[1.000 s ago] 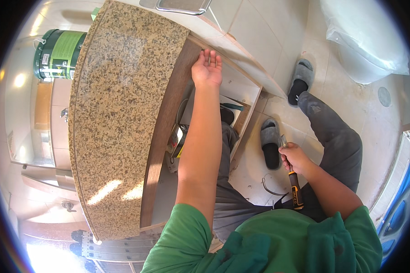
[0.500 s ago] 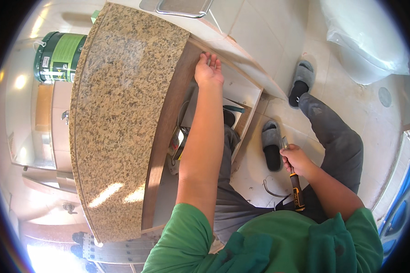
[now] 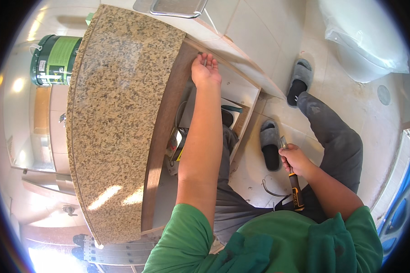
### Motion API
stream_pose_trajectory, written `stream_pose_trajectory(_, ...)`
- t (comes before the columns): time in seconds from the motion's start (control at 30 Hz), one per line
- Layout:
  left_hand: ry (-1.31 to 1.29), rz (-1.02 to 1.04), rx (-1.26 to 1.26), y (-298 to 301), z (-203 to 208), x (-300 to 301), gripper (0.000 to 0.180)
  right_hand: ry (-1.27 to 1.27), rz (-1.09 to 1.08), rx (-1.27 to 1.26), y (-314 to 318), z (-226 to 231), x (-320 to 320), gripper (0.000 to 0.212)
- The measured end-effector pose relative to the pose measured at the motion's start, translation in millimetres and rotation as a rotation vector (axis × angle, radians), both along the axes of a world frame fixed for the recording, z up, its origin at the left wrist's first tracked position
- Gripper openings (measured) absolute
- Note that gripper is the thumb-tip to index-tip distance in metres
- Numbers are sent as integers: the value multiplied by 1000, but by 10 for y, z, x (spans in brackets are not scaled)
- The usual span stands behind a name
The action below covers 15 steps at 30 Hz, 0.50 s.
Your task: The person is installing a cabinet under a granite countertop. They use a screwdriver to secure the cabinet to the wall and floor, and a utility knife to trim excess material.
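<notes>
My left hand (image 3: pixel 206 70) reaches into the far corner of an open-fronted cabinet under a speckled granite countertop (image 3: pixel 118 100). Its palm faces up, with the fingers loosely curled and a little apart. The fingertips are at the brown wooden rail (image 3: pixel 168 113) below the counter edge; whether they press on it I cannot tell. My right hand, closed near the metal head, grips a hammer (image 3: pixel 296 191) whose black and orange handle points down toward my lap. Part of the hammer's neck is hidden by my fingers.
Inside the cabinet lie a box, cables and a teal-handled tool (image 3: pixel 232 108), partly behind my left arm. Grey slippers (image 3: pixel 269 132) are on my feet on the tiled floor. A plastic-wrapped toilet (image 3: pixel 364 45) stands far right. A green bucket (image 3: pixel 57 59) sits beyond the counter.
The view has shifted slightly, so the counter and bucket appear a bit further left. Both hands keep nearly the same positions, and the hammer stays in my right hand.
</notes>
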<state>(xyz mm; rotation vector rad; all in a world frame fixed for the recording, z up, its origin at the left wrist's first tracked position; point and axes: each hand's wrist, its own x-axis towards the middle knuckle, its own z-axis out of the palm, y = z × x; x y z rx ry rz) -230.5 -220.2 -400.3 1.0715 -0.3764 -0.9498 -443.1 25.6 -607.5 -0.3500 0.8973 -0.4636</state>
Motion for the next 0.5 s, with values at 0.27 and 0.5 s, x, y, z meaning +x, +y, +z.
stream_pose_trajectory(0.27,-65,-60,-28,260,-129,20,17,10,12,8,-14,36,3,11)
stream_pose_trajectory(0.5,-34,-187,15,634,-434,165,18,20,20,32,-5,5,7,10)
